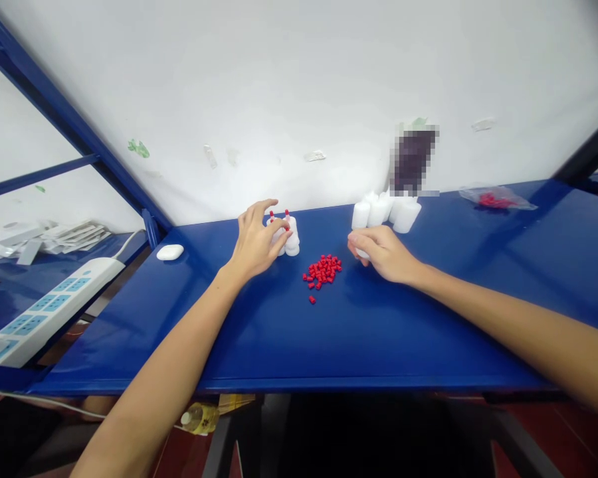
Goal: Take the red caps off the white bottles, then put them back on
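My left hand (pixel 256 240) is at the group of small white bottles (pixel 292 244) with red caps on the left of the blue table. Its thumb and forefinger close about the red cap of one bottle, while the other fingers are raised. My right hand (pixel 383 253) is curled round a white bottle (pixel 362 253), mostly hidden by the fingers. Between my hands lies a loose pile of small red caps (pixel 323 269), with one cap (pixel 312 300) a little nearer to me. Just behind my right hand stand several white bottles without visible red caps (pixel 377 212).
A clear bag with red caps (pixel 497 199) lies at the back right. A white oval object (pixel 170 252) rests at the left. Beyond the left edge are a white power strip (pixel 54 305) and blue frame bars (pixel 80 113). A white wall (pixel 279 99) rises behind the table.
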Action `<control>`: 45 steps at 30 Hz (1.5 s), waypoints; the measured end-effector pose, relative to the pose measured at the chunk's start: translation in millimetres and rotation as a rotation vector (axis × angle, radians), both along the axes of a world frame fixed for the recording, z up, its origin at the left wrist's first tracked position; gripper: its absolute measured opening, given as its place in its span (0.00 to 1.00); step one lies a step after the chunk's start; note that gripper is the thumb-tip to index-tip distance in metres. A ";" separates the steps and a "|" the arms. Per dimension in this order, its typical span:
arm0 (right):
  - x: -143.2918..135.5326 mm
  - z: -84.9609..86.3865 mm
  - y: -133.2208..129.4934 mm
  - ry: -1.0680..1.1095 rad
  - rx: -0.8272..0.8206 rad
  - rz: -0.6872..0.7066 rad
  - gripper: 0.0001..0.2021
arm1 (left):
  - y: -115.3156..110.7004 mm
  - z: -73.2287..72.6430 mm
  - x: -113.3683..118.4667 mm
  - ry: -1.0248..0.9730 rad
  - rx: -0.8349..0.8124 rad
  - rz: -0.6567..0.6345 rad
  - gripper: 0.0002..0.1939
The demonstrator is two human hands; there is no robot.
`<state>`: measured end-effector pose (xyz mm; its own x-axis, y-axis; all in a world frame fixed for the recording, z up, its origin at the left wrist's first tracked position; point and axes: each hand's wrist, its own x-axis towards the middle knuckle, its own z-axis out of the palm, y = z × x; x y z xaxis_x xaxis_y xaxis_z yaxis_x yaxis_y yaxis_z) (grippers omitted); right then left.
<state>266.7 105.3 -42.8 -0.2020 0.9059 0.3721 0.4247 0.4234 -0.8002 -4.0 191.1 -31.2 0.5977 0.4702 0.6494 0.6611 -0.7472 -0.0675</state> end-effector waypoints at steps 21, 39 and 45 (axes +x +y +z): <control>2.0 -3.8 2.6 0.140 -0.051 0.172 0.23 | -58.2 28.6 26.0 0.376 -0.895 -0.468 0.02; -6.6 -2.0 -7.0 -0.270 0.070 0.084 0.27 | -65.5 3.1 53.5 -0.471 -0.688 -0.421 0.06; -6.6 0.7 -10.4 -0.525 0.130 0.067 0.29 | -67.8 -8.3 59.0 -0.320 -0.385 -0.518 0.01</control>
